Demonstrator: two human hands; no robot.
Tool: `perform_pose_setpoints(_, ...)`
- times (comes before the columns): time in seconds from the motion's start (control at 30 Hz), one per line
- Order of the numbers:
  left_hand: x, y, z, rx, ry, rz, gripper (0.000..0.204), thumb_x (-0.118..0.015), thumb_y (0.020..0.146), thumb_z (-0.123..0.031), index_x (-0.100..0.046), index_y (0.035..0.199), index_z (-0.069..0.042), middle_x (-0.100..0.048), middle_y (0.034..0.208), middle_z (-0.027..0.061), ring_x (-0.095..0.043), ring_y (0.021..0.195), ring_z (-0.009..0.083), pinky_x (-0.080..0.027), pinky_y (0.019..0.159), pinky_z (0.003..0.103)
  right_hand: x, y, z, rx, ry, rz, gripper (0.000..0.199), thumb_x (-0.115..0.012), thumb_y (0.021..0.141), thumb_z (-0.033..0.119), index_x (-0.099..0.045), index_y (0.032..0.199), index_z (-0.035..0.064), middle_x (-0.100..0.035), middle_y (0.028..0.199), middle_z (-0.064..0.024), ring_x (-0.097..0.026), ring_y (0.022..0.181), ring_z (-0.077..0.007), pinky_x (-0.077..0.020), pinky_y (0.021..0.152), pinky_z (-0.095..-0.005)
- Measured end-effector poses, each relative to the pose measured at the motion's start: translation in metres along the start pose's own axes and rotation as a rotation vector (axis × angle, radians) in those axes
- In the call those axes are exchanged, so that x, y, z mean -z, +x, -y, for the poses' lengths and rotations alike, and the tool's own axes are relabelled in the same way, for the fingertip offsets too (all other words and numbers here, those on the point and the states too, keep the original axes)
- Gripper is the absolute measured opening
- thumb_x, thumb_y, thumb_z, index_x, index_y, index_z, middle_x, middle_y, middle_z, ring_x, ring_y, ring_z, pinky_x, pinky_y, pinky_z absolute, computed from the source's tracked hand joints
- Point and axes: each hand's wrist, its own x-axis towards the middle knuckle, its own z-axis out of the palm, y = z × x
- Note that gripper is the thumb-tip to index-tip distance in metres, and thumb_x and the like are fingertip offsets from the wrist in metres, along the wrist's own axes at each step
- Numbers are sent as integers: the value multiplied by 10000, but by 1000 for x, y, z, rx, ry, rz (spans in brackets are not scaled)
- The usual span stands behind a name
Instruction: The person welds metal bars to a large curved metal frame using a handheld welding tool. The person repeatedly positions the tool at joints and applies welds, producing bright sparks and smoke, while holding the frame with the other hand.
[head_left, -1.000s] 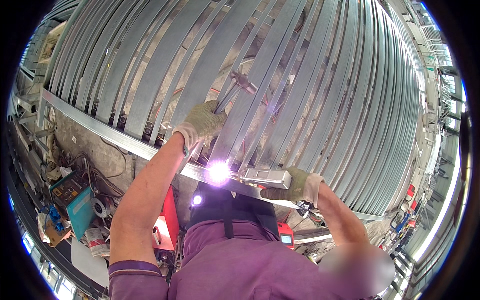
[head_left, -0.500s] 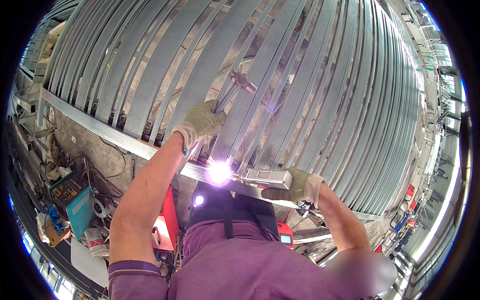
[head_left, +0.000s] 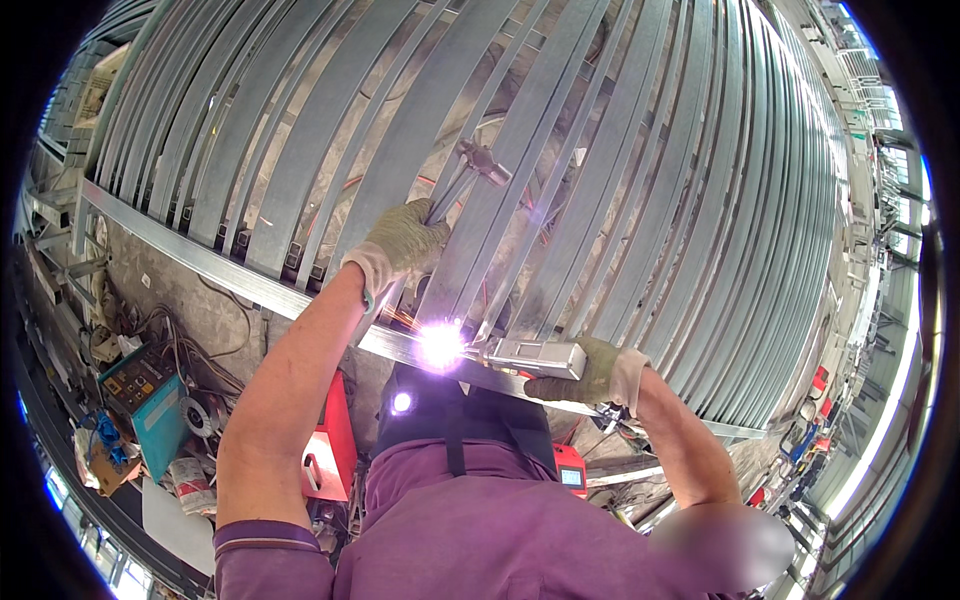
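My left hand (head_left: 403,240), in a green work glove, is closed round the handle of a hammer (head_left: 483,163). The hammer's metal head lies over the grey steel bars (head_left: 505,190). In my gloved right hand (head_left: 590,372) is a white, boxy welding gun (head_left: 535,356), its nozzle toward the left. A glaring white-violet arc (head_left: 440,346) burns at the nozzle's tip, on the near rail (head_left: 390,345) where a bar meets it. Sparks fly up and left from there. The glare hides the joint itself.
Long parallel bars fill the frame (head_left: 270,160) ahead of me. At the lower left stand a teal machine with a control panel (head_left: 145,400), tangled cables (head_left: 190,350) and a spool (head_left: 203,412). A red case (head_left: 333,440) and a red unit with a screen (head_left: 571,470) are close to my body.
Both hands stay nearly in place; the hammer has shifted very slightly left. The arc still burns at about the same spot, with the spark spray changed in shape.
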Motion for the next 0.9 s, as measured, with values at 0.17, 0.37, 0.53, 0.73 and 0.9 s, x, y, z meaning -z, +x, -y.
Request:
perform_pose_setpoints(0.17,-2,6,10,-21,0,3,297,-728,1031,-237,-738,1200,6,-791,1004,158,-741,915,257,-571,845,393,9,-12,20,-22,34,29,861,-796,977,658,-556,1651,179,-716,1514,-127,-677,1390,-303,-530,1172,-379)
perform_pose_setpoints(0.37,-5,15,23,-52,-1,-10,438,-708,988,-323,-737,1249,28,-792,1042,264,-773,967,398,-586,897,467,8,-13,19,59,91,15,863,-794,974,664,-562,1645,174,-718,1510,-132,-690,1372,-300,-546,1152,-377)
perform_pose_setpoints(0.53,-3,10,12,-17,-7,8,434,-708,989,-309,-734,1260,29,-795,1052,259,-774,976,395,-584,900,470,3,-9,8,37,124,20,849,-800,975,652,-571,1637,172,-731,1487,-139,-704,1346,-298,-556,1133,-375)
perform_pose_setpoints(0.73,-3,11,18,-19,-84,10,212,-740,1053,-178,-738,1180,-9,-785,980,100,-693,848,171,-551,775,341,10,-14,18,4,126,23,819,-811,964,658,-622,1591,166,-773,1410,-140,-737,1283,-305,-578,1084,-390)
perform_pose_setpoints(0.9,0,3,6,-11,-61,6,222,-740,1058,-201,-740,1178,-15,-784,971,88,-683,827,165,-542,750,338,6,-11,11,43,98,-7,802,-816,958,662,-651,1560,157,-784,1381,-148,-753,1247,-302,-589,1050,-390)
